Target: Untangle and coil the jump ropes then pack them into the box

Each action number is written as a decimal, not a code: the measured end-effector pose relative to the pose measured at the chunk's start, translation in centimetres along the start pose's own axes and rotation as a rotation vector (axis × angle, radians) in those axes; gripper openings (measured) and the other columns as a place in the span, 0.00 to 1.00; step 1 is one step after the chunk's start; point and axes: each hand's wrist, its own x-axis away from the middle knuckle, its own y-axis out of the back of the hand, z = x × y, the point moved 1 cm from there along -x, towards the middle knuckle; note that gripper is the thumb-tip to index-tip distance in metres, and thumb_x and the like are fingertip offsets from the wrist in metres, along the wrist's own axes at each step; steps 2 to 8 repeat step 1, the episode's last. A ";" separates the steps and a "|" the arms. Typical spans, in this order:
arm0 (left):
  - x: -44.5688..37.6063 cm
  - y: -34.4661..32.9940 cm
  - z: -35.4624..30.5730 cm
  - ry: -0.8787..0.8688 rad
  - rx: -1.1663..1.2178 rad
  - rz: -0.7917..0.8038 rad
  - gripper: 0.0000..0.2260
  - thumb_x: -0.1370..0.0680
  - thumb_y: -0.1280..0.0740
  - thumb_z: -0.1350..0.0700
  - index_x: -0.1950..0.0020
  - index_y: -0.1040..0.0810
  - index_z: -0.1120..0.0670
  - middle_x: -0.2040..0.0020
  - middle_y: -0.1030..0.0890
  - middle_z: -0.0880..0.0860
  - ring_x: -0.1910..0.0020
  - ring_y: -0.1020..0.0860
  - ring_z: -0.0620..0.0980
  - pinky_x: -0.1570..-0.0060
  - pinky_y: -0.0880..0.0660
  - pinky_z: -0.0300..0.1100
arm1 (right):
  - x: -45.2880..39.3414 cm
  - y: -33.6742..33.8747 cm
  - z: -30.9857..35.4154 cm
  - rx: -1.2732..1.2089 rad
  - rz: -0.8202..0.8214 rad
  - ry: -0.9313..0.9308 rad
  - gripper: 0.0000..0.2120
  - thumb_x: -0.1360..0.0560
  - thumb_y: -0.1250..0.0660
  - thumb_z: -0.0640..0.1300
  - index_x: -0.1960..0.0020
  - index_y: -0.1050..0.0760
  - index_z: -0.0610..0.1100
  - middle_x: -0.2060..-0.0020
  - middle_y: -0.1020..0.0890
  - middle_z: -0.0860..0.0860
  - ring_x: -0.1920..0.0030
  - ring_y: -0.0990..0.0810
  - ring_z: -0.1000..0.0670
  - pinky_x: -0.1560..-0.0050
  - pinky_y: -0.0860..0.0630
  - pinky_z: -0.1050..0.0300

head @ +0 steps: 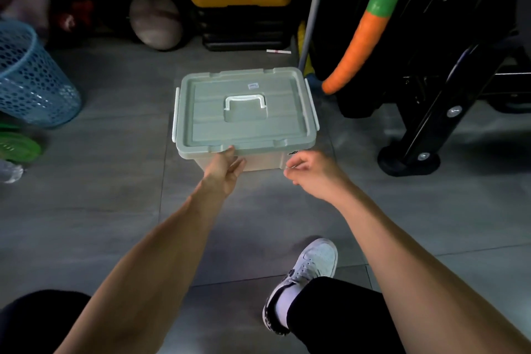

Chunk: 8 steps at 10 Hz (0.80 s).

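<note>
Box: a pale grey-green rectangular plastic storage box (260, 162) sits on the floor at the centre of the frame, closed by a matching lid (244, 112) with a white folding handle (245, 100) at its middle and white side clips (175, 115).
Left hand: the left hand (224, 172) reaches to the box's near edge, left of centre; the thumb touches the lid's rim and the fingers lie fairly straight along the box's front wall beneath it.
Right hand: the right hand (309, 171) hovers just beside the box's near right corner, fingers loosely curled; it seems to hold nothing, though the fingertips are blurred.
Floor: large grey tiles (100, 210) fill the middle and lower frame.
Person: a white sneaker (304, 276) and dark trouser legs show at the bottom.
Left side: a blue perforated plastic basket (28, 80) stands at the upper left, with a green disc (17, 146) below it.
Background: a yellow-and-black case (244, 17) sits at top centre beside a dull round ball (155, 23).
Right side: an orange-and-green foam tube (365, 31) leans against a black metal frame (431, 112) at the upper right.
</note>
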 end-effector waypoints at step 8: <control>1.0 1.8 -0.2 -0.057 -0.203 -0.047 0.09 0.20 0.41 0.65 0.42 0.24 0.61 0.45 0.20 0.58 0.52 0.19 0.56 0.56 0.20 0.47 | 0.8 -0.2 1.1 0.046 -0.034 0.011 0.07 0.26 0.31 0.45 0.49 0.21 0.48 0.53 0.16 0.53 0.60 0.19 0.53 0.66 0.28 0.64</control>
